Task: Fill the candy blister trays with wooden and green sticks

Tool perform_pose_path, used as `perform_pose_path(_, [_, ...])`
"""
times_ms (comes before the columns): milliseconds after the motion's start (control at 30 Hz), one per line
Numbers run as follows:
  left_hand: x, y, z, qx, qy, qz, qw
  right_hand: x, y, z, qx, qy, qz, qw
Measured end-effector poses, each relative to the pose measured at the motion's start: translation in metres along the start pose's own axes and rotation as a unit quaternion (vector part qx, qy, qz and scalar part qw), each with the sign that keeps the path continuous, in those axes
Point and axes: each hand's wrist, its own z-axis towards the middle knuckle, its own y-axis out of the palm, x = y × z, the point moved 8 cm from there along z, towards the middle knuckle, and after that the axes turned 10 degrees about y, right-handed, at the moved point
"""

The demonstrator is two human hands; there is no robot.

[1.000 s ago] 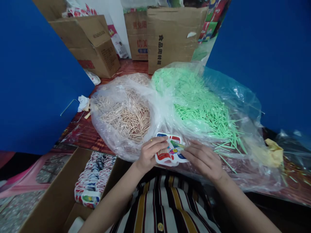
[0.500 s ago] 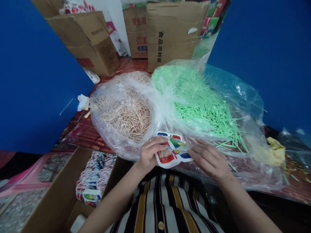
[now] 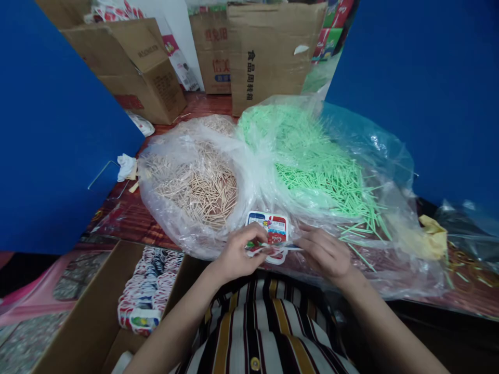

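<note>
Between my hands is a small printed packet (image 3: 262,250), turned nearly edge-on, so its face is mostly hidden. My left hand (image 3: 242,252) pinches its left end between thumb and fingers. At the other end my right hand (image 3: 324,253) closes its fingertips on the edge. Just behind and beneath lies a second printed packet (image 3: 277,228), blue and red with a white rim, on the clear plastic. Beyond my left hand a clear bag holds tan sticks (image 3: 212,192). Bright green sticks (image 3: 323,171) spill from another bag beyond my right hand.
An open carton (image 3: 78,317) at lower left holds rows of stacked printed packets (image 3: 150,285). Cardboard boxes (image 3: 276,57) stand along the back. Blue panels (image 3: 421,93) flank the table on both sides. A crumpled yellow piece (image 3: 433,238) lies at right.
The held packet has tipped from face-up to nearly edge-on, uncovering more of the packet beneath. My left hand has turned over its end, and the right hand moved slightly left. The view shifted a little.
</note>
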Motion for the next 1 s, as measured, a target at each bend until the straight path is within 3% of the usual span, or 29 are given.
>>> perform_pose_path(67, [-0.011,0.011,-0.002,-0.045,-0.080,-0.032,0.995,0.006,0.004,0.003,-0.005,0.040,0.007,0.999])
perform_pose_path(133, [-0.020,0.020,-0.003,-0.046,-0.132,-0.064,0.988,0.015,0.008,0.007,-0.024,0.108,0.036,0.993])
perform_pose_path(267, [-0.039,0.024,-0.005,0.088,-0.215,-0.127,0.964,0.031,0.018,0.011,-0.074,0.257,0.132,0.954])
perform_pose_path(367, [-0.047,0.031,-0.008,0.146,-0.254,-0.175,0.940,0.037,0.022,0.012,-0.082,0.312,0.166,0.932])
perform_pose_path(567, [-0.052,0.036,-0.012,0.171,-0.300,-0.234,0.909,0.045,0.033,0.006,-0.085,0.344,0.188,0.916])
perform_pose_path(833, [-0.051,0.036,-0.012,0.193,-0.310,-0.269,0.891,0.050,0.039,0.004,-0.057,0.332,0.186,0.923])
perform_pose_path(1000, [-0.057,0.035,-0.017,0.212,-0.322,-0.288,0.877,0.050,0.042,0.003,-0.075,0.321,0.176,0.927])
